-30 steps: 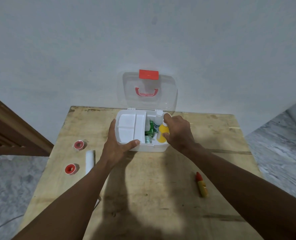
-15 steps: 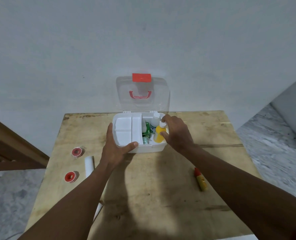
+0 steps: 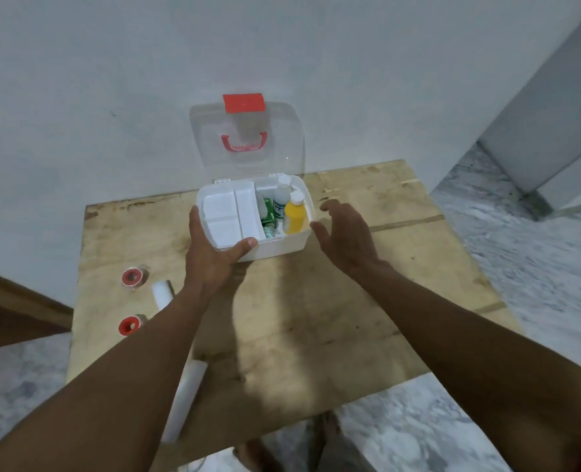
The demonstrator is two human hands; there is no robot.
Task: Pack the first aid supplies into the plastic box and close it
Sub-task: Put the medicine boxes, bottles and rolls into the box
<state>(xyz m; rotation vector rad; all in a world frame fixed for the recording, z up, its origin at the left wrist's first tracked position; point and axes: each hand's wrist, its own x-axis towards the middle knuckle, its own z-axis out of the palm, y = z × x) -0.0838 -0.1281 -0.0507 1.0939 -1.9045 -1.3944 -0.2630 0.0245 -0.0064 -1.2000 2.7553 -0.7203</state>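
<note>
Left forearm: reaches forward from the near left corner of the wooden table (image 3: 316, 318), crossing over a white roll (image 3: 183, 403) near the near edge.
Left hand (image 3: 210, 257): clasps the front left corner of the white plastic box (image 3: 275, 245), thumb on the front rim, fingers along the left wall.
Right hand (image 3: 347, 236): empty, fingers spread and loosely curved, hovering just right of the box without touching it.
Left edge items: two red-cored tape rolls (image 3: 130, 325) (image 3: 132, 276) and a second white roll (image 3: 162, 291).
Box: at the far edge, white divided tray (image 3: 229, 216) in its left half.
Box contents, right half: yellow bottle (image 3: 295, 216), clear bottle (image 3: 281, 199), green packet (image 3: 269, 212).
Lid (image 3: 248, 141): clear, upright against the wall, with a red handle and latch.
</note>
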